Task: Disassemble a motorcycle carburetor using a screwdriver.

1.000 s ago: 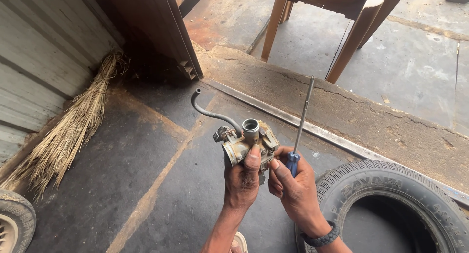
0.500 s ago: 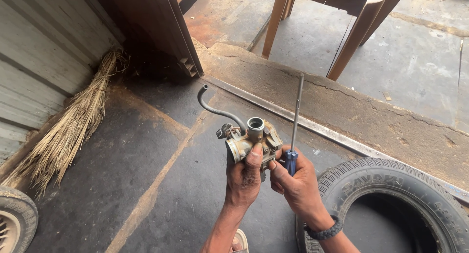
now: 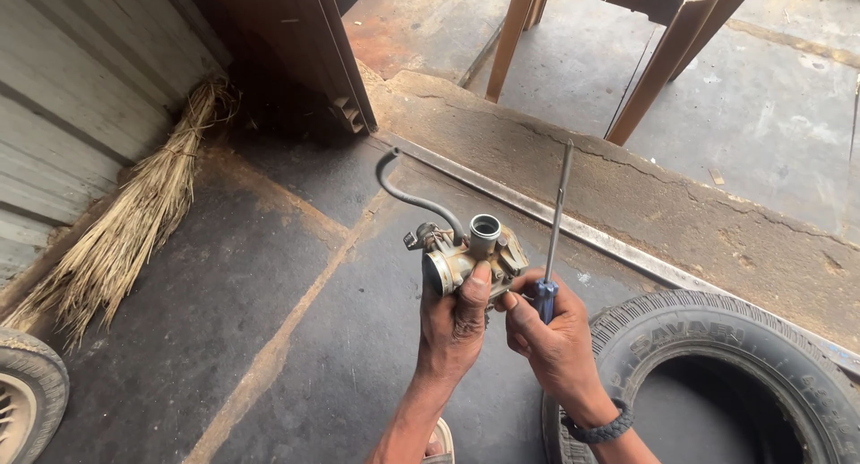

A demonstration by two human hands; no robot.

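Note:
My left hand [image 3: 455, 328] grips a dirty metal carburetor [image 3: 470, 253] from below, thumb pressed on its front. A bent black hose [image 3: 414, 198] sticks out of the carburetor up and to the left. My right hand [image 3: 553, 339] is closed on the blue handle of a screwdriver [image 3: 555, 222], whose long shaft points straight up beside the carburetor. The fingers of my right hand also touch the carburetor's right side. A dark braided band sits on my right wrist.
A black tyre [image 3: 717, 374] lies on the floor at the lower right. A straw broom [image 3: 134, 222] leans along the corrugated wall at left. Another wheel [image 3: 27, 401] shows at the bottom left. Wooden chair legs [image 3: 511, 34] stand beyond a concrete step with a metal strip.
Both hands have stayed together with the carburetor and screwdriver. The screwdriver shaft has swung from tilted right to nearly upright, and the view has shifted slightly.

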